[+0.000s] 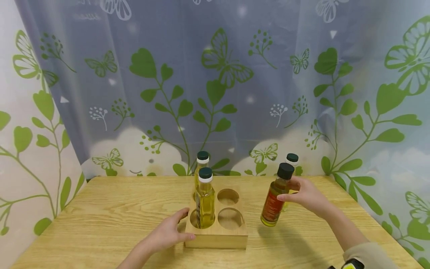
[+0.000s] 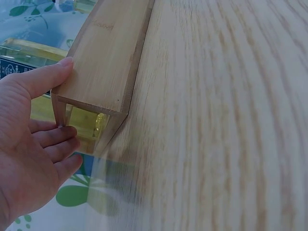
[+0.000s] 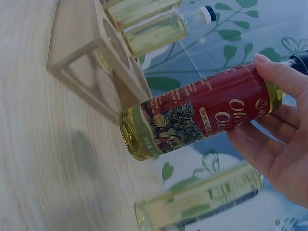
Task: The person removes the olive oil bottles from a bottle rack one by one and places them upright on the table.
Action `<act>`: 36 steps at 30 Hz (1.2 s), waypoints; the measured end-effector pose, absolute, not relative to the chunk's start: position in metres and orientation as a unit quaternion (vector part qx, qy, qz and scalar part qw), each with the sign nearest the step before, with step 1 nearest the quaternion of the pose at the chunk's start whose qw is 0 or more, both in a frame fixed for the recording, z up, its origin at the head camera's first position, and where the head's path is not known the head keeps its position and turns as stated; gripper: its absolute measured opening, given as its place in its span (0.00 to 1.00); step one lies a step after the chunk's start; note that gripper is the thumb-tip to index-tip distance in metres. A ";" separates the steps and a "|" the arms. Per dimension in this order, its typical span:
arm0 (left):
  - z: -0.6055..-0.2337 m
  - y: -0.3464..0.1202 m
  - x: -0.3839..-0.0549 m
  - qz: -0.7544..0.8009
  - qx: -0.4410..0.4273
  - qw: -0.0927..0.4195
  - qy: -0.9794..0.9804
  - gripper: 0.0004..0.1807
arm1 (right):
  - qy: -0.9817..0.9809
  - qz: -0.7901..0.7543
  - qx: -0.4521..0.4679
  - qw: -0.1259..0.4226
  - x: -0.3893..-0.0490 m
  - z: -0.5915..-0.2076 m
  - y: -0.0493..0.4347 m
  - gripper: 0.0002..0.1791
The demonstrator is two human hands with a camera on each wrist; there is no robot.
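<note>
My right hand grips an olive oil bottle with a red label and black cap near its neck. The bottle hangs tilted above the table, right of a wooden bottle rack with round holes. My left hand holds the rack's front left corner, thumb on the front face and fingers at the side, as the left wrist view shows. Two dark-green-capped oil bottles stand in the left holes, a front bottle and a back bottle. In the right column, the front hole and back hole contain no bottle.
Another green-capped oil bottle stands on the table behind my right hand, partly hidden in the head view. The wooden table ends at a patterned curtain at the back.
</note>
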State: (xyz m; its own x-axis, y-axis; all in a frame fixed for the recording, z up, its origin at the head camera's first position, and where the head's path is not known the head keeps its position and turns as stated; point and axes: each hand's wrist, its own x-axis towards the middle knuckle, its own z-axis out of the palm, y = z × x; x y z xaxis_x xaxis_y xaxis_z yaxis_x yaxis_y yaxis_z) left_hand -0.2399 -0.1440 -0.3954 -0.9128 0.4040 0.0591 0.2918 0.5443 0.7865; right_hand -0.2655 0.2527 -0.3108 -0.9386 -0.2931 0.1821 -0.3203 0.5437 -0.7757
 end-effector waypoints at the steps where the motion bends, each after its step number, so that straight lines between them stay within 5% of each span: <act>1: -0.395 -0.144 -0.240 0.434 0.199 0.065 0.876 0.48 | -0.879 0.443 0.174 0.016 -0.265 -0.312 0.256 0.32; 36: -0.399 -0.146 -0.244 0.443 0.198 0.076 0.871 0.48 | -0.900 0.415 0.133 -0.006 -0.262 -0.341 0.316 0.35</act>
